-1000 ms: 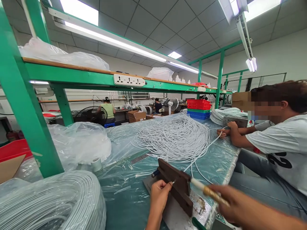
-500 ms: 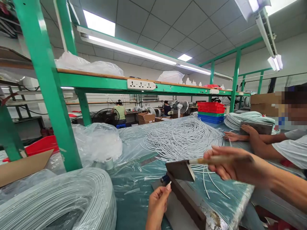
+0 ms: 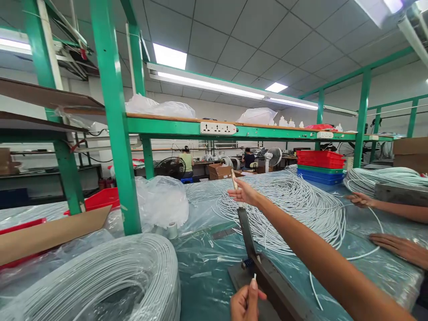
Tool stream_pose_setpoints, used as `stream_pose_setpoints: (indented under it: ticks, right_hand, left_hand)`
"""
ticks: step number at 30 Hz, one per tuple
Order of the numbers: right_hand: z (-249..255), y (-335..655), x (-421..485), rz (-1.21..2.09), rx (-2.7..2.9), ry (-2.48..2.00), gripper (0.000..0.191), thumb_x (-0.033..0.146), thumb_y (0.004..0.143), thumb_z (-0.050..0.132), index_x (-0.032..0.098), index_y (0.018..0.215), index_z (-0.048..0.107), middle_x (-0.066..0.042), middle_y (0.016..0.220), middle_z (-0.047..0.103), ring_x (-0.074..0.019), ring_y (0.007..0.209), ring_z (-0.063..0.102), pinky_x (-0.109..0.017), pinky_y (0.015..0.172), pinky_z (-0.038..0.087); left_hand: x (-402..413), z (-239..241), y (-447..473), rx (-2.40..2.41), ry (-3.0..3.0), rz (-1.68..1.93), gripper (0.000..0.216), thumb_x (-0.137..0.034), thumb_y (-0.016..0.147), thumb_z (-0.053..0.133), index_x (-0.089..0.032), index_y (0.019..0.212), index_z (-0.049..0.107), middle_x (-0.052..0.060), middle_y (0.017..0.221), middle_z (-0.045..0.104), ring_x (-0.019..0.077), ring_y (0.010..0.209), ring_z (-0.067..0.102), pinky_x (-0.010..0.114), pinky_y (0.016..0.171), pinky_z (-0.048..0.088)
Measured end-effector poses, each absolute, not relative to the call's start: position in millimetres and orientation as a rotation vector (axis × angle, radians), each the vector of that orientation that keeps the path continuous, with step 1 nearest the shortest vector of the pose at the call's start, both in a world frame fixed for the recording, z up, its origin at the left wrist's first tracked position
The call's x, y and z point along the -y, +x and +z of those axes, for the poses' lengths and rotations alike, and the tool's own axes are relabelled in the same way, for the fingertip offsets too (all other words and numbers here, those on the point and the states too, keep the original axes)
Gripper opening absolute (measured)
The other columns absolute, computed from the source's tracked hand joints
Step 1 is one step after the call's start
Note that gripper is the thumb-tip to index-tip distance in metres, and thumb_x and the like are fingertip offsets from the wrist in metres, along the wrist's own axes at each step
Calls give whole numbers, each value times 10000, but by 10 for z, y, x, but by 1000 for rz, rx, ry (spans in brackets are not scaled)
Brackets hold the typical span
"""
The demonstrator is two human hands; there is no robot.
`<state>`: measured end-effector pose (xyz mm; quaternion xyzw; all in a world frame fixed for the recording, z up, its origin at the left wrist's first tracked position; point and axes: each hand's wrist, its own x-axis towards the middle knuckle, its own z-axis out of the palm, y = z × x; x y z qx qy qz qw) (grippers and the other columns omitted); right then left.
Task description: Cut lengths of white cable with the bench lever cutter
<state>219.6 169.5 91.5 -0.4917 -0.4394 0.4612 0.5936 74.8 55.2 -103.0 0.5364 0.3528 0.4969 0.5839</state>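
Since the earlier frames our right hand (image 3: pixel 245 192) has swung the cutter's lever (image 3: pixel 245 232) from flat across the base to nearly upright, and our view has turned left, so the co-worker's face is out of sight.

Far left: cardboard sheet (image 3: pixel 50 238) over a red tray (image 3: pixel 100 199), then a big coil of white cable (image 3: pixel 110 281) at the near edge of the desk (image 3: pixel 200 276). Behind it a green post (image 3: pixel 115 133), a crumpled plastic bag (image 3: pixel 163 200) and a tape roll (image 3: pixel 172 230).

Centre bottom: our left hand (image 3: pixel 245 303) is closed in a pinch on a short white wire end (image 3: pixel 254 277), tip pointing up, just beside the blue spring (image 3: pixel 248 263) at the hinge. The cutter base (image 3: pixel 281 292) runs away to the lower right; the lever rises from that hinge, long axis close to vertical, leaning slightly left. Our right hand grips its pale handle (image 3: pixel 234 179) at the top, fingers wrapped, arm stretched forward from the lower right.

So the wire sits at the hinge, below and nearer to us than the right hand; our left hand is the nearer one to it.

Right of centre: loose pile of white cable lengths (image 3: pixel 301 205). Stacked red, green and blue trays (image 3: pixel 319 167) further back. Far right: a co-worker's two hands, one (image 3: pixel 356 199) holding a strand, one (image 3: pixel 397 247) flat on the desk.
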Motion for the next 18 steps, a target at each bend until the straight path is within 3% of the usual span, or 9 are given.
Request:
stream_pose_setpoints:
  ticks: [4,7,9,11,13,16,18]
  right_hand:
    - [805,2125,-1800,944,1056,-1259,419,382,870,478,113,1188,434,-86,955,620,-180,828,600,-373,798,462]
    - [756,2080,-1564,767,1129,-1278,389,219,821,539,140,1189,438,-34,827,630,-148,755,592,-302,756,448]
    - [719,2057,-1210,725,1242,-1234,326,207,805,536,145,1123,501,-19,731,638,-126,681,585,-240,669,431]
    - [657,2037,-740,783,1392,-1193,245,314,803,534,127,949,596,-37,641,641,-128,587,579,-224,566,408]
    - [552,2015,-248,945,1562,-1183,315,418,782,539,118,804,631,-48,566,626,-135,501,568,-227,504,396]
    - [314,1962,311,1240,1835,-1231,235,360,759,574,145,761,670,-3,541,584,-94,472,526,-193,466,363]
    - [132,1907,503,1272,1870,-1212,181,335,771,566,200,737,680,16,586,584,-101,538,543,-191,464,365]
  left_hand:
    - [-581,-1069,769,-806,1179,1210,667,-804,494,525,-141,426,540,-83,354,153,39,381,90,227,444,73]
    - [-571,-1052,778,-773,1122,1245,651,-786,483,558,-138,434,548,-90,357,146,30,382,77,219,442,59]
    - [-555,-975,752,-760,1071,1274,652,-782,475,570,-131,453,564,-94,364,148,23,384,83,203,435,56]
    - [-542,-836,696,-741,1012,1299,650,-774,474,583,-123,486,580,-98,363,167,14,371,93,183,413,64]
    - [-529,-648,625,-701,952,1328,641,-758,484,597,-119,526,589,-101,357,198,4,348,109,162,383,78]
    - [-465,-332,541,-607,863,1339,622,-731,434,653,-121,534,578,-99,327,231,-1,299,144,145,329,99]
    - [-361,-130,524,-519,802,1305,596,-696,414,692,-125,537,572,-98,312,244,1,275,168,141,305,114]
